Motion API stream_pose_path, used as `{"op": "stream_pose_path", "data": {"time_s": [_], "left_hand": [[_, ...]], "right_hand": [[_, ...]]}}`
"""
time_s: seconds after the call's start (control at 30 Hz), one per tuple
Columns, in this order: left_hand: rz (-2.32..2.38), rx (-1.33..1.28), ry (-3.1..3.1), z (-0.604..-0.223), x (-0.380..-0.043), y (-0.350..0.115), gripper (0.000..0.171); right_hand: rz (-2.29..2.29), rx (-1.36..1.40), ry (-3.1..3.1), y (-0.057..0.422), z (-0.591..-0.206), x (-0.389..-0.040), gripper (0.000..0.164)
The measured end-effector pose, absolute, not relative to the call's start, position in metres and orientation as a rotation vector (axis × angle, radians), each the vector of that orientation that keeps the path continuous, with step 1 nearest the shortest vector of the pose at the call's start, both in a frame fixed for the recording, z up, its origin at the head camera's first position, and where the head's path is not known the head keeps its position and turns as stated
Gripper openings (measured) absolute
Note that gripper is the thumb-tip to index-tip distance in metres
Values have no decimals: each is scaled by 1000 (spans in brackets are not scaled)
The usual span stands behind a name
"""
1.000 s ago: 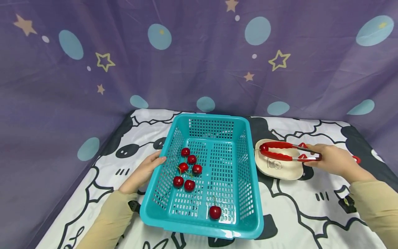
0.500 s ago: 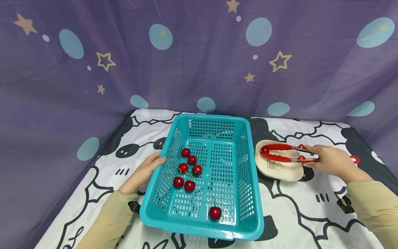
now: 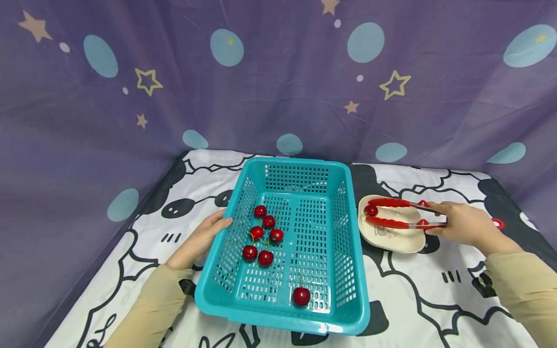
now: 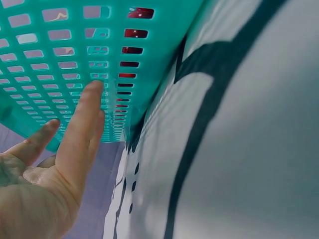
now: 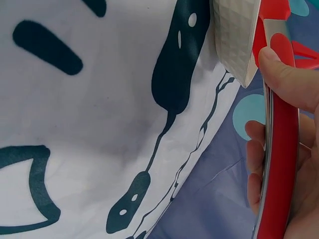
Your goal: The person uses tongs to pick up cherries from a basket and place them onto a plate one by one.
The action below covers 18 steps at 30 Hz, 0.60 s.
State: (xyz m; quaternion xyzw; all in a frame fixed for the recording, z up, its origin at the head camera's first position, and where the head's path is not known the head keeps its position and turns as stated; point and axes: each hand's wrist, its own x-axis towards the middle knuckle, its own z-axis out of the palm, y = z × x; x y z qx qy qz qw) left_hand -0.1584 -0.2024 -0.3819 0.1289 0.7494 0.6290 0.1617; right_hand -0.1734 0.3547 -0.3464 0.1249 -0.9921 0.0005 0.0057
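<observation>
My right hand (image 3: 467, 224) grips red-and-metal tongs (image 3: 391, 223) above a cream plate (image 3: 402, 241). Their red tips stand apart on either side of a cherry (image 3: 371, 210), which lies near the plate's left end. In the right wrist view the thumb and curled fingers close round the tongs' handle (image 5: 281, 164). My left hand (image 3: 202, 239) rests against the left outer wall of a turquoise basket (image 3: 287, 316). Its extended fingers touch the perforated side in the left wrist view. Inside the basket lie several red cherries (image 3: 265, 258), grouped left, plus a lone cherry (image 3: 301, 297) near the front.
A white cloth with black cartoon drawings (image 3: 417, 285) covers the table. Behind it hangs a purple curtain (image 3: 287, 96) with stars and blue ovals. The plate stands close to the basket's right wall. A small red loop (image 3: 498, 223) shows beyond the right hand.
The tongs' tips have spread apart and the cherry they pinched now lies on the plate between them. My left hand and the basket have stayed in place.
</observation>
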Motion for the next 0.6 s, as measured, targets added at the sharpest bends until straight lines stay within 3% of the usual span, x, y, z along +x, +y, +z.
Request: {"op": "stream_pose_path", "data": {"time_s": [0.6], "left_hand": [[1803, 360, 2121, -380, -159, -201, 61]], "right_hand": [[51, 420, -3083, 357, -341, -164, 91]]}}
